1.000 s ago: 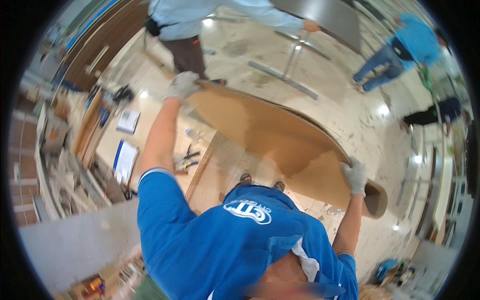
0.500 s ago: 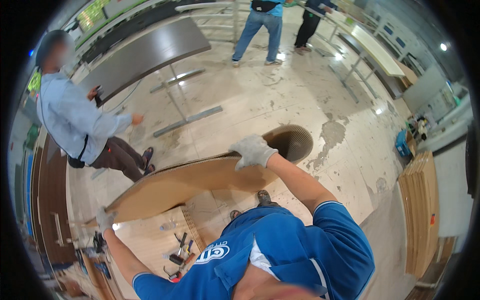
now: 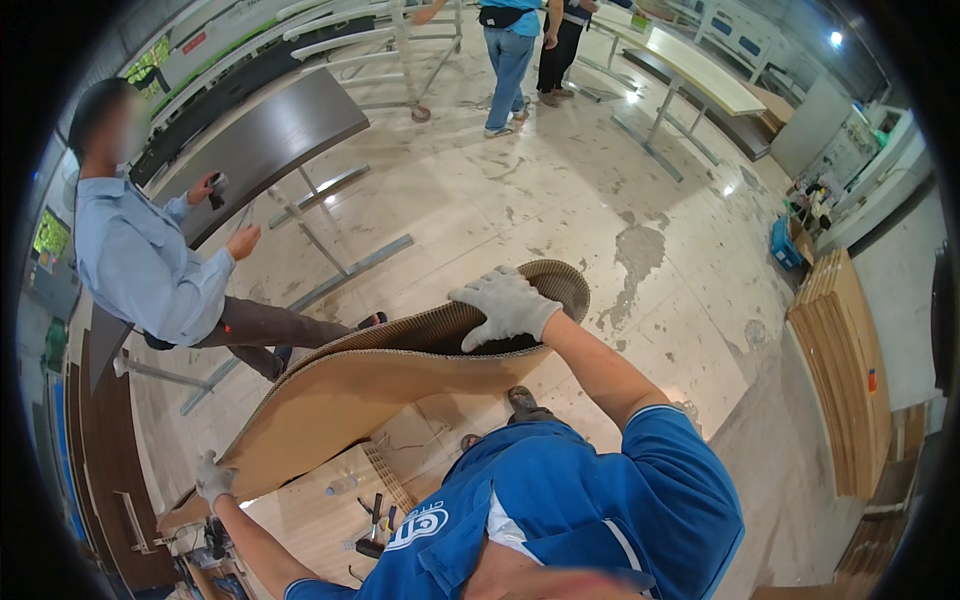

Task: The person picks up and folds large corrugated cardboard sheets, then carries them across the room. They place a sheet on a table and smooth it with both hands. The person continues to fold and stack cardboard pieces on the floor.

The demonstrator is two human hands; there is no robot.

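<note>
The gloved right hand (image 3: pixel 508 303) spreads its fingers over the upper edge of the long, brown corrugated cardboard sheet (image 3: pixel 370 395), just beside its curled far-right end. The gloved left hand (image 3: pixel 213 477) touches the opposite, near-left end; whether its fingers pinch there I cannot tell. The sheet lies ahead of the person, spanning both hands, its long axis running slantwise from near left to far right, so the right hand is nearer the curl. Beyond its left part stands a co-worker in a light-blue shirt (image 3: pixel 145 260), beside a dark, flat-topped bench (image 3: pixel 280 125).
</note>
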